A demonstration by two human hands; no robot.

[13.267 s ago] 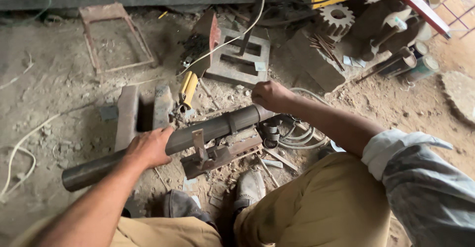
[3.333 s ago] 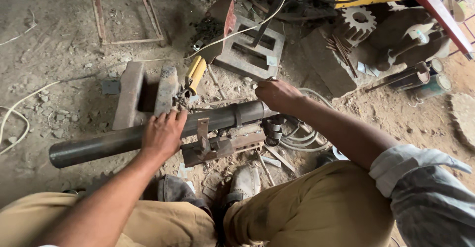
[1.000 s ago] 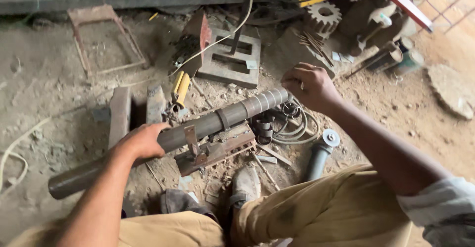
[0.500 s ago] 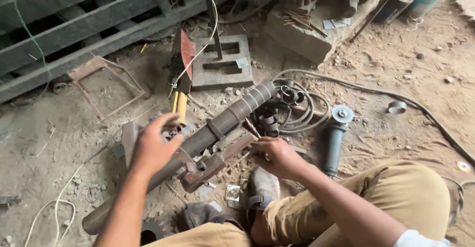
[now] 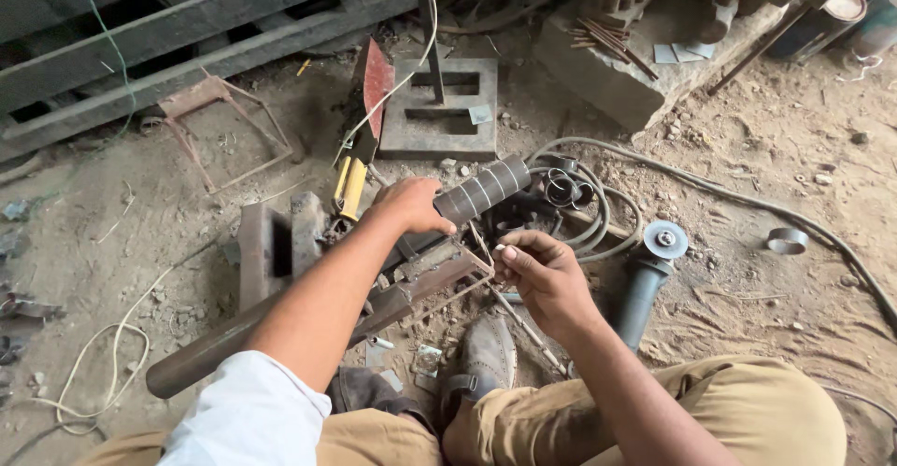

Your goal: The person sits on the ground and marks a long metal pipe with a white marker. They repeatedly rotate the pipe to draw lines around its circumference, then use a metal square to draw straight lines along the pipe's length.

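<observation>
On the dirt floor [image 5: 766, 335], near its middle, the steel pipe [image 5: 481, 192] lies across a metal jig [image 5: 425, 279]. The left hand [image 5: 411, 206] clamps the pipe. The right hand [image 5: 542, 275] pinches something small beside the jig, likely marking; next needs a steady pipe.

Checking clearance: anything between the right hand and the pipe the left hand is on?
Nothing visible blocks it. The left hand already rests on the pipe. The right hand hovers just below the pipe's ringed end, fingers pinched near the rusty angle bracket; only open air lies between them.
</observation>
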